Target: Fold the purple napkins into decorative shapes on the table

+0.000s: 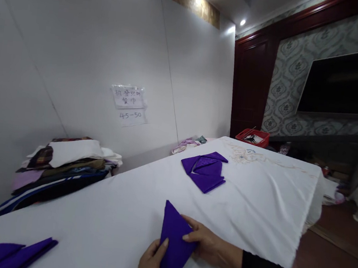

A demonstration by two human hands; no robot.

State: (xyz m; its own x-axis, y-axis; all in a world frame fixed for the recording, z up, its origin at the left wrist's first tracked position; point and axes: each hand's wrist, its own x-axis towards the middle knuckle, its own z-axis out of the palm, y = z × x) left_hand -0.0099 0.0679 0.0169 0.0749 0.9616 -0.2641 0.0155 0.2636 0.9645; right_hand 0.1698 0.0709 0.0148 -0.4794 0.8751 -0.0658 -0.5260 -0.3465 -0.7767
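Observation:
A folded purple napkin (176,242) is held between my two hands above the white tablecloth, one pointed corner directed away from me. My left hand (151,262) pinches its left edge, with the thumb on top. On the right edge, my right hand (201,240) grips it, thumb over the cloth and fingers behind. Farther off lies another folded purple napkin (207,182), shaped with points and an opening in its middle. More folded purple cloth (4,254) rests at the lower left, partly cut off by the frame.
White cloth (264,205) covers the table. A stack of folded clothes (74,162) sits at the left by the wall, below a handwritten paper sign (129,97). At the far end are crumpled fabrics (186,145) and a red basket (263,138). A dark screen (348,83) hangs at right.

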